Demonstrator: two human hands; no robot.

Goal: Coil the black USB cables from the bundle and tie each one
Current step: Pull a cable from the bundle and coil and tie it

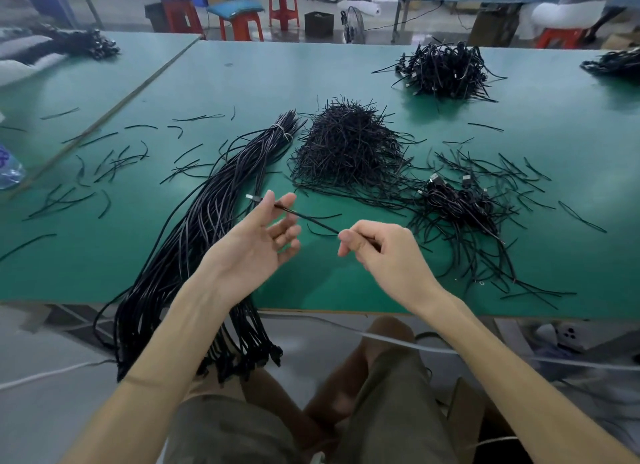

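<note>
A long bundle of black USB cables (pixel 194 228) lies on the green table (pixel 242 79), bound near its far end by a pale tie (pixel 284 131); its plugs hang over the front edge. My left hand (pixel 258 244) is palm up, thumb and forefinger pinching one black cable (pixel 308 218) just behind its silver plug (pixel 252 197). My right hand (pixel 377 252) pinches the same cable further along, so a short stretch runs taut between the hands. A heap of black twist ties (pixel 349 148) sits behind the hands.
Coiled, tied cables (pixel 464 204) lie to the right among loose ties. Another cable pile (pixel 446 70) sits far right, more at the left back (pixel 79 44). Stray ties (pixel 104 166) litter the left. Red stools (pixel 242 24) stand beyond the table. My knees are under the front edge.
</note>
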